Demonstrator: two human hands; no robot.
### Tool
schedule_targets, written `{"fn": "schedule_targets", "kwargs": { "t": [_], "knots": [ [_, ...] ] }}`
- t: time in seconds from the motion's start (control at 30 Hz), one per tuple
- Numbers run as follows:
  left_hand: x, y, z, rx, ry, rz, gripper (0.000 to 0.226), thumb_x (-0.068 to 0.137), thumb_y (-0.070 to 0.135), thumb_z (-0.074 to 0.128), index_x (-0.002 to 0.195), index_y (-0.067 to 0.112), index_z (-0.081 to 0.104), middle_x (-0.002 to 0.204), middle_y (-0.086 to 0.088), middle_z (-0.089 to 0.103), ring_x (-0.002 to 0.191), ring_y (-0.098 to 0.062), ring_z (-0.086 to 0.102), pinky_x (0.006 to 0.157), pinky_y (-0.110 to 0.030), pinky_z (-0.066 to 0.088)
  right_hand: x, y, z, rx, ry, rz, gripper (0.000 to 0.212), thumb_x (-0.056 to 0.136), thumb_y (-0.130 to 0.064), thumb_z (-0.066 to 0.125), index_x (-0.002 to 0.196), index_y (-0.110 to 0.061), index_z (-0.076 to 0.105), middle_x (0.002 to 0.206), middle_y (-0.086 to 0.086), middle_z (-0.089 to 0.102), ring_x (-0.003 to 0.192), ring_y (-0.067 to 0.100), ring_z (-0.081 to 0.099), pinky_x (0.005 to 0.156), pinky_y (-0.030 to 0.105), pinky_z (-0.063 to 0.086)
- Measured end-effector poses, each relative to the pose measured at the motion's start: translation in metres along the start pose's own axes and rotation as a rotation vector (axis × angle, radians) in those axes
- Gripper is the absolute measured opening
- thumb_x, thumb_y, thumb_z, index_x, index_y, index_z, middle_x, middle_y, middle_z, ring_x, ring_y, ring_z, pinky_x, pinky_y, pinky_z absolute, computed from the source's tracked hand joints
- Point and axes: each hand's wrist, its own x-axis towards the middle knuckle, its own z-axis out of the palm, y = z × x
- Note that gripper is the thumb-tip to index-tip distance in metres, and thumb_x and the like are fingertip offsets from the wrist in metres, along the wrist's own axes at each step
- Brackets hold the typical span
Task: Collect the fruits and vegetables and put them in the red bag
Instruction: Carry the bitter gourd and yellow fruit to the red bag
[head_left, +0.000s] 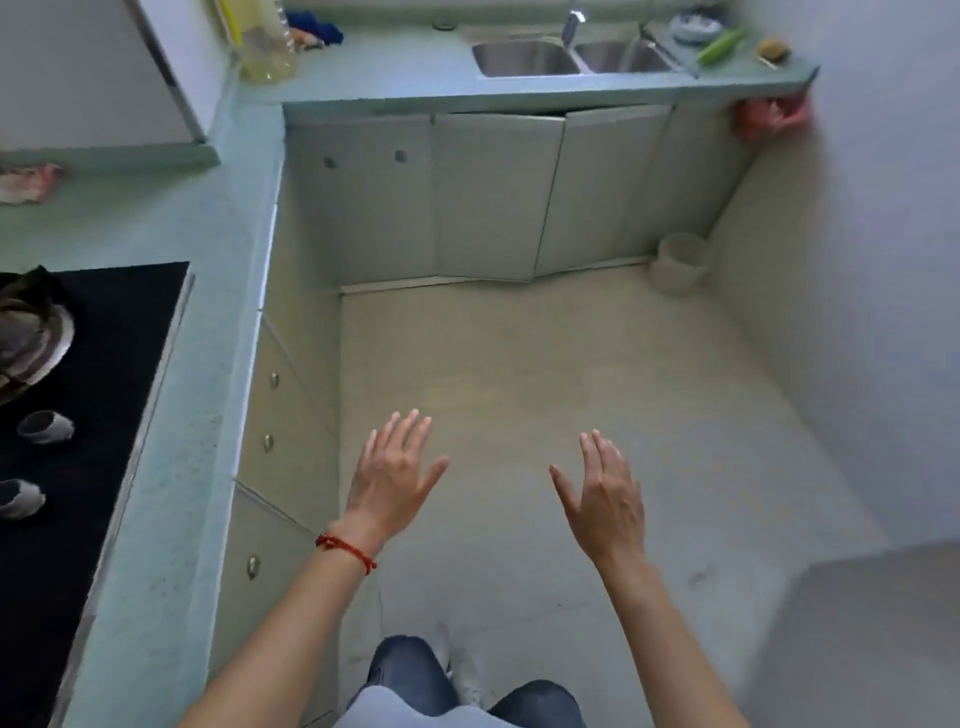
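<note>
Both my hands are stretched out over the kitchen floor, empty, fingers spread. My left hand (392, 475) has a red string around its wrist; my right hand (605, 493) is beside it, a little apart. A red bag (769, 117) hangs under the far right end of the counter, well away from both hands. On that counter end lie a long green vegetable (722, 45) and a small brownish item (773, 51), too blurred to name.
A pale green L-shaped counter (218, 249) runs along the left and back. It holds a black stove top (104, 364), a double sink (571, 57) with a tap, and a large plastic bottle (265, 47). A white bin (680, 262) stands in the far right corner.
</note>
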Motion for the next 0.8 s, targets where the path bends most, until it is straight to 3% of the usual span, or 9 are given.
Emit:
{"fn": "schedule_targets", "kwargs": {
  "t": [0.17,0.4,0.8],
  "knots": [
    [0.037,0.025,0.013,0.051,-0.104,0.191,0.096,0.081,0.070,-0.004,0.131,0.005,0.046,0.138,-0.017,0.048,0.131,-0.037,0.039,0.105,-0.053,0.033,-0.014,0.035,-0.008,-0.023,0.088,0.209,0.072,0.089,-0.057,0.025,0.120,0.000,0.056,0.124,0.020,0.060,0.113,0.036,0.058,0.089,0.047,0.049],
    [0.071,0.058,0.030,0.063,-0.146,0.348,0.096,0.080,0.071,-0.004,0.131,0.006,0.046,0.139,-0.018,0.047,0.132,-0.037,0.038,0.106,-0.052,0.031,-0.036,0.063,-0.015,-0.011,0.199,0.429,0.076,0.083,-0.056,0.024,0.131,-0.002,0.046,0.138,0.019,0.048,0.130,0.034,0.043,0.104,0.044,0.036],
    [0.106,0.145,0.050,0.037,-0.135,0.447,0.095,0.080,0.071,-0.002,0.131,0.006,0.046,0.139,-0.018,0.046,0.132,-0.037,0.038,0.106,-0.052,0.031,-0.017,0.129,-0.045,-0.002,0.199,0.489,0.083,0.079,-0.060,0.016,0.137,-0.005,0.040,0.146,0.015,0.039,0.136,0.030,0.034,0.109,0.040,0.029]
  ]
}}
